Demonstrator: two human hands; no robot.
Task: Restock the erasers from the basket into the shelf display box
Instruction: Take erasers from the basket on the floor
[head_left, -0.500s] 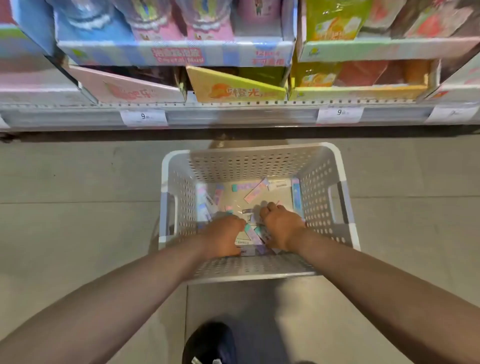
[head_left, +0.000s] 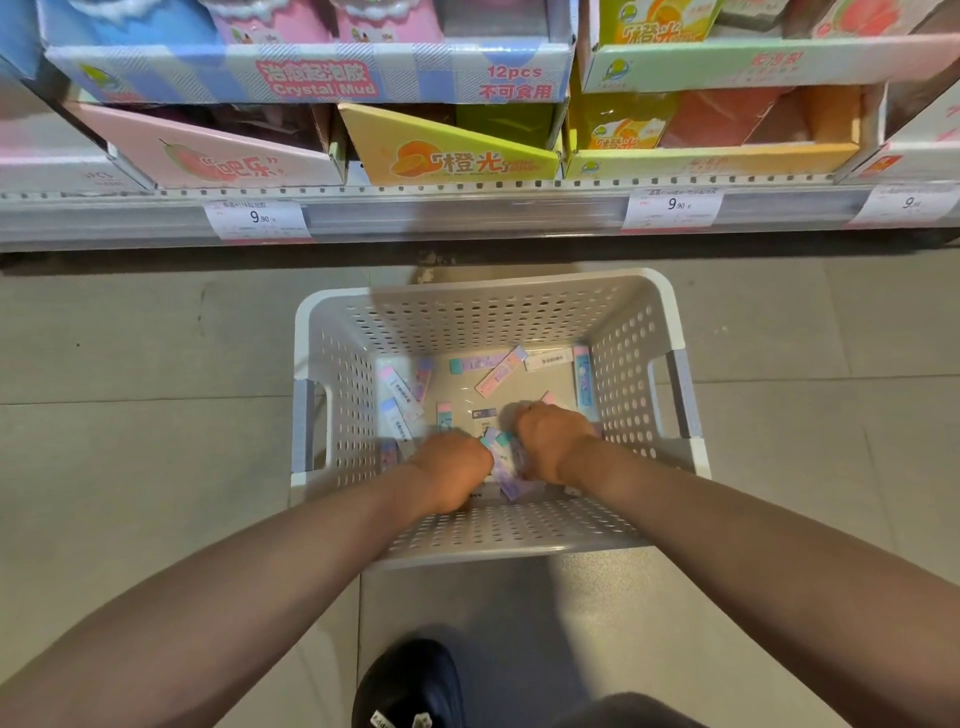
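down in the white perforated basket (head_left: 644, 332), both hands work among loose pastel erasers (head_left: 500, 378) scattered on its floor. left hand (head_left: 451, 475) and right hand (head_left: 551, 440) lie knuckles-up, fingers curled under and hidden; a few erasers show between them, but which hand grips them i cannot tell. far side: shelf (head_left: 467, 213) with display boxes (head_left: 457, 156), tops cut off. black shoe (head_left: 410, 686) near edge.

Head cam, steep downward onto floor basket (head_left: 488, 291), close.
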